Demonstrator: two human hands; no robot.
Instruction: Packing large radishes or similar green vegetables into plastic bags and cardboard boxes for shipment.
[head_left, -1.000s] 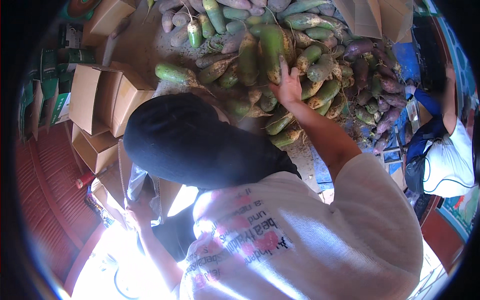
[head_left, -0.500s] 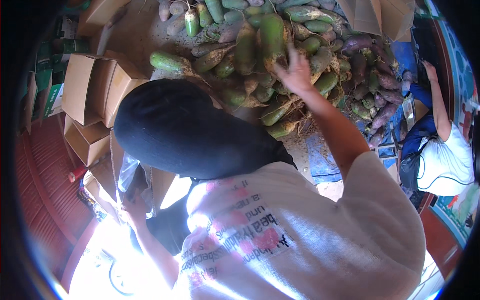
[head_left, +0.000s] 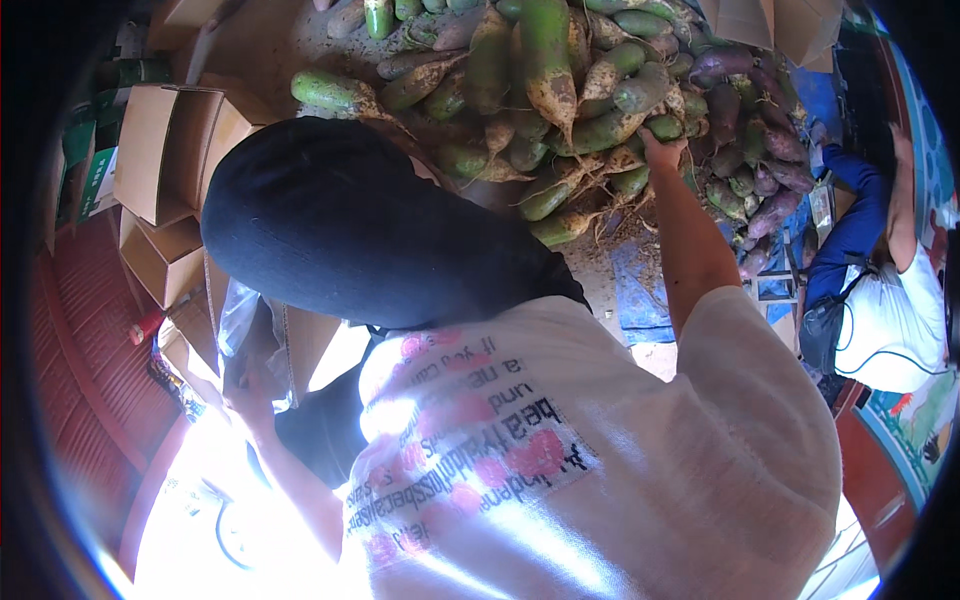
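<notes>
Neither of my hands shows in the head view. Close in front of me, a co-worker in a white printed shirt (head_left: pixel 640 440) and dark head covering (head_left: pixel 360 230) bends over a pile of large green radishes (head_left: pixel 545 60). The co-worker's right hand (head_left: pixel 663 152) touches a green radish end (head_left: pixel 664 127) at the pile's right part; its fingers are partly hidden. At the lower left, the co-worker's left hand (head_left: pixel 250 395) is at a clear plastic bag (head_left: pixel 238 320) in a cardboard box.
Open cardboard boxes (head_left: pixel 150 150) are stacked at left, beside a red ribbed wall (head_left: pixel 90 330). Purple radishes (head_left: pixel 775 215) lie at right on a blue sheet. Another person in a white shirt (head_left: pixel 890 330) is at far right. An open carton (head_left: pixel 745 20) stands at the back right.
The co-worker's right hand, spread over the middle of the pile before, has moved right to a green radish end. My view has shifted slightly. The far-right person's arm has moved.
</notes>
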